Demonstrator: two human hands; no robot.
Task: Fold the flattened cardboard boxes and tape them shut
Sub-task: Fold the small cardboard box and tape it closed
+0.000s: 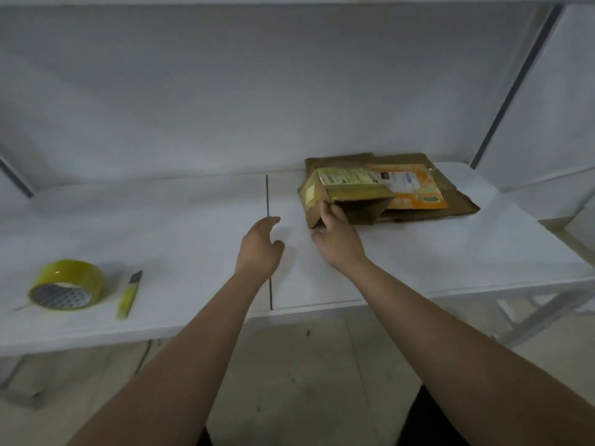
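Observation:
A small brown cardboard box (351, 197), partly opened up and bearing a yellow label, rests on top of a flattened box (450, 194) with orange print at the back right of the white table (193, 226). My right hand (335, 236) grips the small box's near left flap, thumb inside the opening. Just left of it my left hand (260, 246) hovers over the table, fingers apart, holding nothing. A roll of yellow tape (69, 284) lies at the front left.
A yellow utility knife (128, 296) lies beside the tape roll. A dark seam (269, 252) splits the tabletop in two. White walls enclose the back and sides. The table's front edge and a beige floor (306, 365) are below my forearms.

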